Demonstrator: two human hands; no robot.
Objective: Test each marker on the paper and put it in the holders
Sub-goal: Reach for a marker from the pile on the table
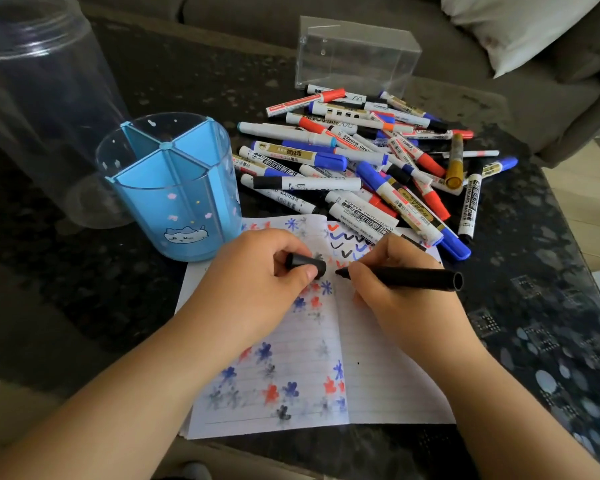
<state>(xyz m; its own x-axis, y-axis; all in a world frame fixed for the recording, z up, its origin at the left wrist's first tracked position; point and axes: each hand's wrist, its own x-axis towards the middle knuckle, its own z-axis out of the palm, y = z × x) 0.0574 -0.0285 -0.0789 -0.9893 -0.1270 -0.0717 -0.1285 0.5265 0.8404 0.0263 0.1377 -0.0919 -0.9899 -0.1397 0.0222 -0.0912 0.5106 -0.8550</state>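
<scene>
1. The black marker (pixel 406 278) lies almost level over the open notebook (pixel 388 382), uncapped, its tip pointing left just above the page near the centre fold and its open rear end pointing right.
2. The right hand (pixel 392 285) holds it in a closed writing grip, fingers curled round the barrel close to the tip.
3. The left hand (pixel 257 271) rests on the left page with its grip closed on the black cap (pixel 307 263), pinched between thumb and fingers, just left of the marker tip.
4. The lined pages carry small star-like blots in red, blue and black, with a few tick marks near the top of the right page.
5. Beyond the notebook, toward the far right part of the tabletop (pixel 520 258), lies a loose pile of markers (pixel 361 161), mostly white barrels with red, blue and black caps, one gold; the nearest ones overlap the notebook's top edge.
6. A blue holder (pixel 174 188) with dividers and a cat print stands at the notebook's far left corner, touching it or nearly so.
7. A tall clear cylinder (pixel 42 109) stands left of that, and a clear box (pixel 357 53) behind the pile.
8. The tabletop is dark and speckled; a grey sofa (pixel 551 98) with a pale cushion (pixel 520 26) runs along its far side.
</scene>
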